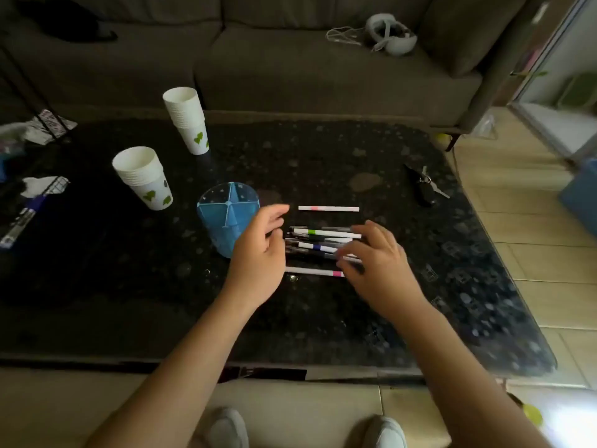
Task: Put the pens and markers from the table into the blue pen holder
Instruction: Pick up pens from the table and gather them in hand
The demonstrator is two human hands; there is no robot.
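Head view: gathering is the step in hand. Left hand [258, 250] and right hand [376, 257], fingers loosely spread and pinching nothing, flank the pens and markers [323, 242] lying on the table [323, 163] beside the empty blue pen holder [227, 218]. Seven or so, overlaps blurring the count. Next, likely pinch one and lift. Two cup stacks [143, 177].

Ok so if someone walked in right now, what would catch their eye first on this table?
Probably the two hands, left and right, spread open over a cluster of pens lying side by side at the table's middle. Just left of them stands the blue holder, apparently empty. Two stacks of white paper cups stand out behind it on the dark tabletop.
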